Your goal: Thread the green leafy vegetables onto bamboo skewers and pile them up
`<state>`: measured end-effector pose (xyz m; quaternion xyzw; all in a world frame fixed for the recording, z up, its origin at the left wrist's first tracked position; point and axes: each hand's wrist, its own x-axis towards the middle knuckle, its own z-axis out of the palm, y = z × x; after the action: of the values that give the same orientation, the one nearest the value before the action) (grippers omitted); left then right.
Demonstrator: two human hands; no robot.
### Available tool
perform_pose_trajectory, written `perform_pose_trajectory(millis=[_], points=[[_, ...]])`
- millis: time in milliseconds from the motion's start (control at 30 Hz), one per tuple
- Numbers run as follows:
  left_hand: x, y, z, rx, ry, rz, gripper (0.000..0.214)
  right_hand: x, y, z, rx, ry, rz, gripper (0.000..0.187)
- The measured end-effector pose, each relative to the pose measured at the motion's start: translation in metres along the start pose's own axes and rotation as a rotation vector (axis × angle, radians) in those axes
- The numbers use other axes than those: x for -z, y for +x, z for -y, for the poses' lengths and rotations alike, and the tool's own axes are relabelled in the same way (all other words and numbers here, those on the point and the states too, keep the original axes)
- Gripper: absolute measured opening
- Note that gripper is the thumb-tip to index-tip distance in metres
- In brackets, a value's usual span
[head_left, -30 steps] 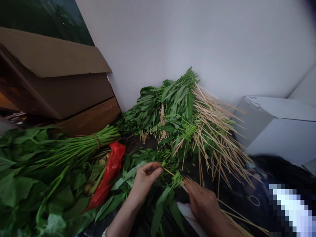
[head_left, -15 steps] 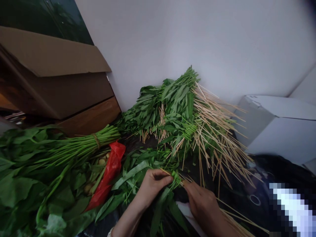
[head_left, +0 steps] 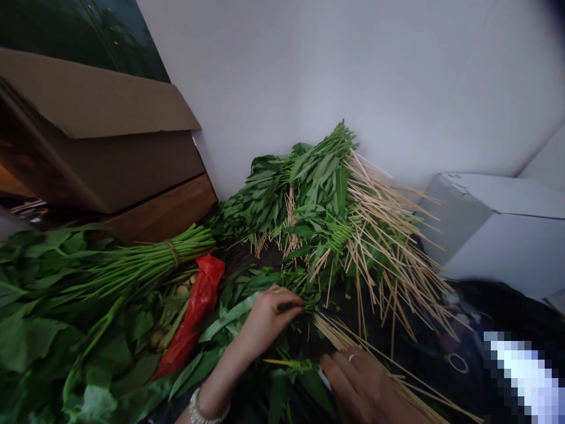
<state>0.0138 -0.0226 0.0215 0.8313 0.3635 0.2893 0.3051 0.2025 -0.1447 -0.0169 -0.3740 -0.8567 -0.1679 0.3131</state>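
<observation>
Pointing left, a skewer threaded with green stems sits near, in the middle, gripped in the curled fingers of the right hand. Farther off and to its left, the left hand reaches over loose leaves, thumb and fingertips close together; whether they hold a stem, I cannot tell. Bare sticks lie beside the right hand. Left are a red bag and a tied bundle; far, a leafy heap against the wall.

Noted tied bundle at left, carton behind it, plastic bag in front; saw skewered greens at centre, before wall, box farther right.
</observation>
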Motion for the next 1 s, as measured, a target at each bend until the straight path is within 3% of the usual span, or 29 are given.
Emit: perform_pose_trajectory(millis=[133, 267, 400, 567, 667, 767, 1000], points=[[-0.018, 0.013, 0.000, -0.130, 0.356, 0.105, 0.015, 0.002, 0.004, 0.001, 0.019, -0.082, -0.002, 0.034], [-0.027, 0.020, 0.001, -0.031, 0.632, 0.139, 0.016, 0.005, 0.008, 0.001, -0.030, -0.070, -0.012, 0.033], [-0.030, 0.019, 0.003, 0.009, 0.657, 0.175, 0.016, 0.004, 0.007, 0.000, -0.034, -0.052, -0.003, 0.033], [-0.020, 0.020, 0.002, 0.000, 0.465, 0.085, 0.012, -0.002, 0.003, -0.004, -0.096, 0.041, -0.036, 0.032], [-0.004, 0.016, -0.002, -0.011, 0.211, -0.140, 0.016, -0.007, 0.001, -0.007, -0.185, 0.066, -0.077, 0.030], [0.012, 0.007, -0.011, 0.062, -0.029, -0.329, 0.018, -0.011, -0.002, -0.009, -0.287, 0.062, -0.120, 0.028], [0.018, -0.007, -0.021, 0.244, -0.376, -0.293, 0.021, -0.017, -0.006, -0.011, -0.407, 0.083, -0.094, 0.027]])
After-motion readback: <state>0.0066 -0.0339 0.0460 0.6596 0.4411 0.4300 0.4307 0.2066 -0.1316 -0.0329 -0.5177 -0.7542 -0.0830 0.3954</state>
